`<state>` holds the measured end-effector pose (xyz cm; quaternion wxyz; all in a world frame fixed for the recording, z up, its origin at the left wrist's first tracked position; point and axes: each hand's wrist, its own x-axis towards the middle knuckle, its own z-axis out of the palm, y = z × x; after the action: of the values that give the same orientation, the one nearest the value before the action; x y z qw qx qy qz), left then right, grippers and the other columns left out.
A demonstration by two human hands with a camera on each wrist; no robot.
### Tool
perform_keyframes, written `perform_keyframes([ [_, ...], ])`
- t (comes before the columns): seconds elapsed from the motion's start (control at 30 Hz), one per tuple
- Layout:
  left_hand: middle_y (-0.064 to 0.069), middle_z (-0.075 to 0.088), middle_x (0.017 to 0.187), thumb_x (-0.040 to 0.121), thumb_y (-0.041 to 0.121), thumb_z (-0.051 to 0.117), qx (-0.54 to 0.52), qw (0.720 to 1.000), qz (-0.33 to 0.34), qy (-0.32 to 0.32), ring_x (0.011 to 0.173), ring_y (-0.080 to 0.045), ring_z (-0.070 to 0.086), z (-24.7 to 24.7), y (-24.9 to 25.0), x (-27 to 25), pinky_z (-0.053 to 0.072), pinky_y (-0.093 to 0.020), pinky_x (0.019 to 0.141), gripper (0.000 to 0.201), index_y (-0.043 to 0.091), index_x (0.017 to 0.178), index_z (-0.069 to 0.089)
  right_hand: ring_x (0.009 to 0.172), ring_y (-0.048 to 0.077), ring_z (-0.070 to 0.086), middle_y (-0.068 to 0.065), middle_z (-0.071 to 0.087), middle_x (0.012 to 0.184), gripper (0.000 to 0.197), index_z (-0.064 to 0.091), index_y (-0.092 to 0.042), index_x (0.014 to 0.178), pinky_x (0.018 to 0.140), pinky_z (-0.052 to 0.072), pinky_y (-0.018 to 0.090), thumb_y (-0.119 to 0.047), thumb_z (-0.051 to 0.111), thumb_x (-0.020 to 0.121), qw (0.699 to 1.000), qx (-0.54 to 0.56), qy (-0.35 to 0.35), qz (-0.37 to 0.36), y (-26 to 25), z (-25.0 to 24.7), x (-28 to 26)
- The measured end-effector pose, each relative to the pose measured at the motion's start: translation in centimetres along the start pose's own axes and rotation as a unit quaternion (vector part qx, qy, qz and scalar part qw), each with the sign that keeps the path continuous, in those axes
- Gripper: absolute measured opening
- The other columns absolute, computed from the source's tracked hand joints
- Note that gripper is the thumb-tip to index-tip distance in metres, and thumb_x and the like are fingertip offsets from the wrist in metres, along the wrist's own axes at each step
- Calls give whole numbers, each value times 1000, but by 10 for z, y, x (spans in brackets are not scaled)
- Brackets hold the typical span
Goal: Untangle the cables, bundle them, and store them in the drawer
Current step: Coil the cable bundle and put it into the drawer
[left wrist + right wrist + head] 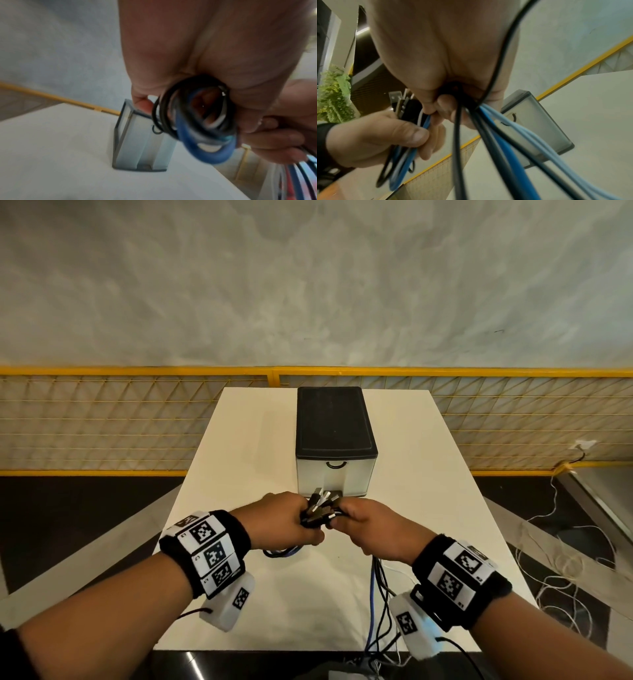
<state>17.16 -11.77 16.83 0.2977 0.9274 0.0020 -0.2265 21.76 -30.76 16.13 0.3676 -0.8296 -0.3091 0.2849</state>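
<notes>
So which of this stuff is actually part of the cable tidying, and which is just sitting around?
Part of the job:
- cables, plug ends gathered, tails hanging off the table's near edge
- left hand and right hand, both gripping them
- drawer box, its drawer closed

Just there:
- white table
- yellow mesh fence
- loose white wires on the floor

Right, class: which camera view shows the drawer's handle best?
The head view: the drawer unit faces the camera, its handle sharp and unblocked. In the left wrist view, cable loops partly cover a blurred handle; in the right wrist view, blue cables cross it.
</notes>
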Motion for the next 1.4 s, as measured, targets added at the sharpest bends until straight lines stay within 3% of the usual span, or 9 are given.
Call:
perform_keyframes([
  [0.13, -10, 71, 87, 83, 23, 69, -244, 967, -3, -71, 72, -18, 63, 7, -6, -2, 48, -31, 71, 19, 6, 93, 70, 64, -9, 54, -12, 55, 76, 19, 62, -13, 106, 55, 38, 7, -23, 47, 101, 999, -40, 13, -10, -1, -1, 7],
  [0.27, -9, 67, 80, 95, 9, 59, -398, 910, -31, -112, 65, -20, 63, 21, -7, -3, 56, -36, 63, 12, 4, 102, 67, 91, 16, 61, 0, 67, 96, 18, 62, -14, 99, 83, 50, 34, -24, 48, 100, 996, -88, 2, -17, 8, -2, 12],
  [0.37, -5, 58, 67, 96, 7, 56, -406, 907, -52, -102, 56, -16, 56, 27, -3, -3, 50, -29, 55, 13, 5, 97, 68, 89, 17, 60, -1, 64, 93, 16, 61, -15, 96, 82, 47, 33, -23, 47, 100, 992, -123, 1, -30, 9, -2, 11],
  [0.5, -1, 44, 62, 92, 25, 64, -412, 905, -55, -90, 46, -11, 36, 33, -3, 0, 33, -23, 48, 13, 17, 82, 61, 85, 17, 59, -1, 64, 89, 13, 56, -21, 90, 79, 47, 32, -19, 47, 100, 991, -118, -2, -64, 4, 0, 9],
  [0.6, 5, 42, 54, 92, 28, 65, -412, 906, -60, -77, 44, -10, 29, 37, -2, -2, 28, -22, 45, 21, 22, 76, 54, 73, 6, 53, -10, 56, 78, 12, 54, -23, 88, 69, 42, 24, -18, 50, 98, 991, -119, -8, -64, 4, -1, 8],
  [0.73, 2, 34, 56, 94, 26, 63, -441, 895, -31, -58, 47, -11, 24, 35, 3, -5, 22, -24, 47, 19, 21, 78, 55, 53, 7, 53, -4, 56, 65, 14, 61, -8, 88, 54, 45, 23, -16, 55, 97, 996, 94, -13, 2, 10, -6, 4],
  [0.93, 2, 29, 47, 97, 38, 55, -510, 859, -30, -33, 40, -11, 26, 23, 3, 1, 25, -24, 48, 45, 17, 58, 49, 66, 18, 63, 6, 64, 77, 9, 62, -9, 102, 64, 49, 27, -11, 54, 98, 976, 214, -46, 14, 18, -10, -5],
  [1.1, 2, 30, 49, 97, 40, 55, -553, 832, -46, -9, 40, -10, 29, 27, 5, 5, 28, -22, 46, 45, 15, 59, 52, 60, 16, 53, 1, 55, 67, 20, 61, -25, 81, 61, 46, 30, -15, 54, 97, 980, 197, 32, 6, 19, -9, -2],
  [1.4, 1, 41, 53, 96, 36, 60, -587, 796, -66, 132, 47, -13, 36, 23, 9, 15, 32, -24, 47, 37, 11, 69, 63, 57, 16, 55, 2, 57, 68, 10, 57, -12, 92, 59, 49, 33, -19, 54, 97, 986, 150, 58, 33, 5, -15, 4],
])
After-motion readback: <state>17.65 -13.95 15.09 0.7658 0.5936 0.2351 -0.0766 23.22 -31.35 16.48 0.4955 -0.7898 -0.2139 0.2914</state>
